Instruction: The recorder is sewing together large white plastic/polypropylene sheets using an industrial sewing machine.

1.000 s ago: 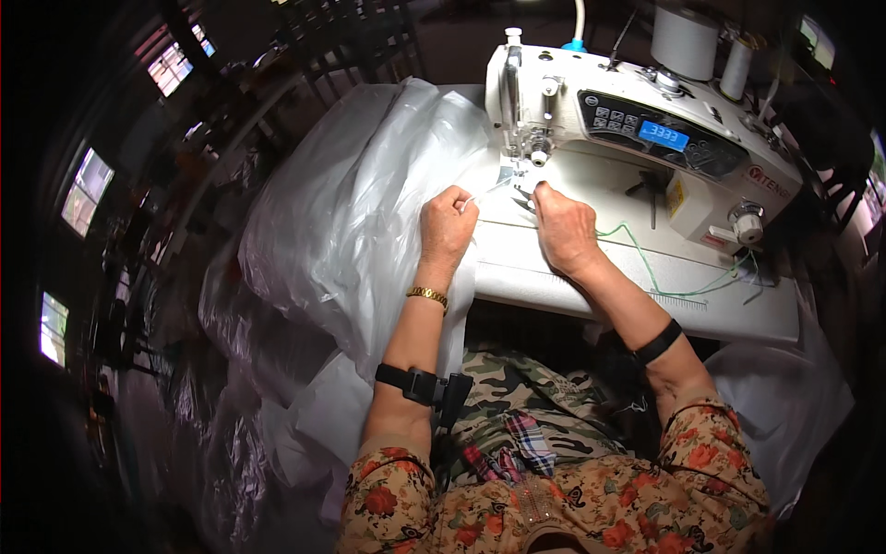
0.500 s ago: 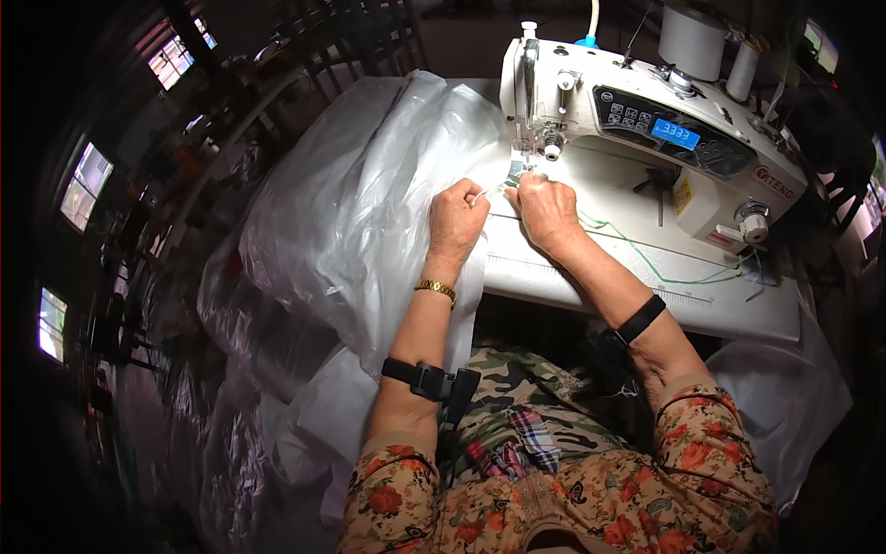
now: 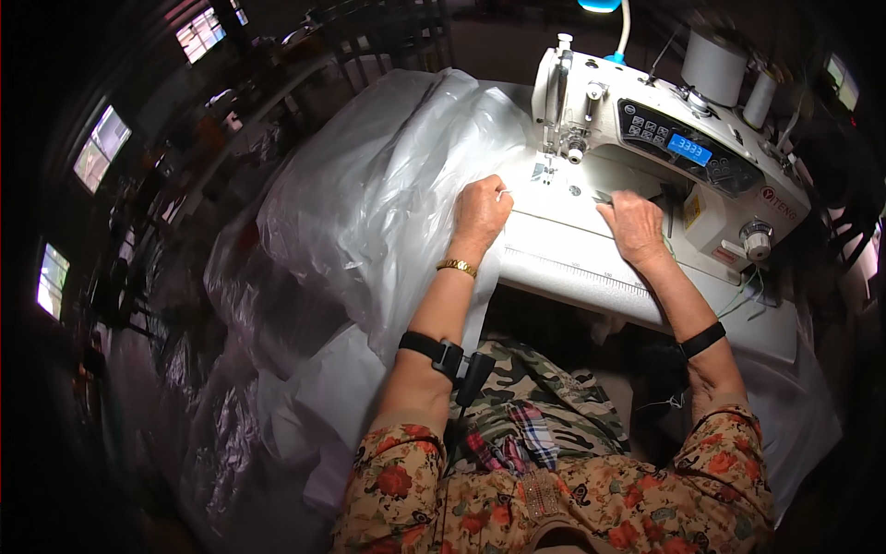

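Observation:
A crumpled, translucent white plastic sheet point(image 3: 369, 203) covers the left of the sewing table and hangs down its side. My left hand point(image 3: 482, 212) is closed on the sheet's right edge, just short of the needle area. A white sewing machine point(image 3: 604, 78) stands at the far right, its presser foot point(image 3: 546, 169) lit by a lamp. Nothing is seen under the foot. On the machine bed, right of the foot, my right hand point(image 3: 637, 226) is closed. A small dark tip shows at its fingers, too little to name.
Behind my right hand lies a dark object under the machine arm. Green thread point(image 3: 736, 297) hangs near the handwheel point(image 3: 757, 242). Thread cones point(image 3: 715, 69) stand atop the machine. A ruler scale point(image 3: 572, 268) runs along the table's front edge.
My right hand has moved from the presser foot rightward across the bed, away from my left hand. My left hand keeps hold of the sheet. The view has shifted slightly.

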Tool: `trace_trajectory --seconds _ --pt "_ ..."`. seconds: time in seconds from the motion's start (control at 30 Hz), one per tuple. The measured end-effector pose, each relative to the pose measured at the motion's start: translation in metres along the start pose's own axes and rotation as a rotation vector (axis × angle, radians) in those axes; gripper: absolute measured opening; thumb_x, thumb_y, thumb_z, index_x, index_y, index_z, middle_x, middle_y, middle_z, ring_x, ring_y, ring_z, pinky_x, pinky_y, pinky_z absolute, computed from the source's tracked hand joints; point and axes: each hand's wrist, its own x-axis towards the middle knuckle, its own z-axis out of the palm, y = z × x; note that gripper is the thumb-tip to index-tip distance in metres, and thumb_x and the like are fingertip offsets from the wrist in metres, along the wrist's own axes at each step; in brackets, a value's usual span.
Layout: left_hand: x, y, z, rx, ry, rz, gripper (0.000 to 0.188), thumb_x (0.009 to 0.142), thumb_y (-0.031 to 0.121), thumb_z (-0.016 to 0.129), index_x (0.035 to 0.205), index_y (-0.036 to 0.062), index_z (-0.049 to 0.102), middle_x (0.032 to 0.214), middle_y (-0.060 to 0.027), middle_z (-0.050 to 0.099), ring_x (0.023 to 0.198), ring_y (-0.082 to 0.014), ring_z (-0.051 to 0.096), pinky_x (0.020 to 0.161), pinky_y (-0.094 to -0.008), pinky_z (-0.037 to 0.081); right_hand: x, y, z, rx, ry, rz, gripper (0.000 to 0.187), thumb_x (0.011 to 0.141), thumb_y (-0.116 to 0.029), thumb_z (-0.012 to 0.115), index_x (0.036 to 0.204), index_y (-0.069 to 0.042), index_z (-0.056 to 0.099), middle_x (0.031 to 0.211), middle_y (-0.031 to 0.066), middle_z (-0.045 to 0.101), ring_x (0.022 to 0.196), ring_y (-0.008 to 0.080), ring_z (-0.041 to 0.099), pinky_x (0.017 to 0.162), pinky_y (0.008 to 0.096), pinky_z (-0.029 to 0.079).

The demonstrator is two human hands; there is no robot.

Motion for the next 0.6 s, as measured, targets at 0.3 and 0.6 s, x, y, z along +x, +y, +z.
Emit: trace_trajectory --seconds 0.3,0.6 --pt "-0.016 0.008 -0.021 -0.094 -0.09 0.078 0.025 0.089 0.019 0.059 0.099 -0.0022 0.068 0.09 -0.0228 0.068 0.085 -0.0379 0.066 0.077 -0.0424 0.051 0.014 -0.097 0.025 0.857 0.272 -0.315 0.034 0.093 -0.014 0.057 0.125 -0.003 0.056 0.112 0.0191 0.066 0.104 0.0366 0.062 0.093 0.042 0.047" --pt "-0.258 -0.013 -0.145 0.2 0.019 0.022 0.034 0.085 0.002 0.064 0.119 -0.0016 0.061 0.126 -0.0181 0.061 0.115 -0.0345 0.058 0.097 -0.0403 0.046 0.016 -0.118 0.045 0.507 0.226 -0.416 0.031 0.095 -0.03 0.056 0.112 -0.005 0.066 0.1 0.019 0.067 0.096 0.0366 0.063 0.084 0.0451 0.05"
